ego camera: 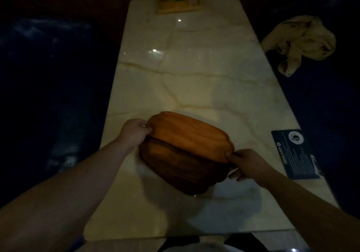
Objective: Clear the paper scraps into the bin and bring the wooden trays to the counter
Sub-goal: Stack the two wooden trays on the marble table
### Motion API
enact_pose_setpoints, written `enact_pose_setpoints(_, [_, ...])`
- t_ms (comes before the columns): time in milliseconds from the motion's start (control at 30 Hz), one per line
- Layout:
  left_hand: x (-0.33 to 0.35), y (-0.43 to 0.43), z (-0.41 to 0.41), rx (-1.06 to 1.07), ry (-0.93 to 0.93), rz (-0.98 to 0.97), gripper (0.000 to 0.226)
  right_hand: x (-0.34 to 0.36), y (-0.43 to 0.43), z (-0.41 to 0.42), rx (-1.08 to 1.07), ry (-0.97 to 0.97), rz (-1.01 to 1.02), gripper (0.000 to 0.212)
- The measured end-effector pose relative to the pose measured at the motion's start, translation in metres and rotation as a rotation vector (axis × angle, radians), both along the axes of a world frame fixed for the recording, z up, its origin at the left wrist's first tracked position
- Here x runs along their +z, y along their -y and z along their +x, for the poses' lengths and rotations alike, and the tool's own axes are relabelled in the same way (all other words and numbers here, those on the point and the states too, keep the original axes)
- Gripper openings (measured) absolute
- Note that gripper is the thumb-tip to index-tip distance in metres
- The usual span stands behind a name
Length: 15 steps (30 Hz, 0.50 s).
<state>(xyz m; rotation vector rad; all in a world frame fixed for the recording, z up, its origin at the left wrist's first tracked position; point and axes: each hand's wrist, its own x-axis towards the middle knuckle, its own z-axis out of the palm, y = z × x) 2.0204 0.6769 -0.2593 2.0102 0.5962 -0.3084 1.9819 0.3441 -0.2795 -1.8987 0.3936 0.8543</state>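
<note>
Two oval wooden trays lie stacked on the pale marble table (194, 76). The upper tray (191, 137) sits skewed on the lower tray (179, 170), which is darker and in shadow. My left hand (134, 133) grips the upper tray's left end. My right hand (247, 164) pinches the stack's right end, thumb on top and fingers underneath. No paper scraps show on the table.
A dark printed card (298, 154) lies at the table's right edge. A wooden condiment holder (179, 4) with a dark bottle stands at the far end. A crumpled beige cloth (300, 43) rests on the dark seat to the right. Dark benches flank the table.
</note>
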Motion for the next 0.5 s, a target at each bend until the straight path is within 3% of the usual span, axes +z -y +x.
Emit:
enact_pose_setpoints(200, [-0.022,-0.015,0.022,-0.178,-0.021,0.129,0.016,-0.013,-0.027,-0.022,0.006,-0.072,-0.046,0.036])
enact_pose_setpoints(500, [-0.055,-0.025,0.023,-0.204,-0.060,0.199,0.015,-0.036,-0.047,-0.036,0.012,-0.086,-0.126,0.039])
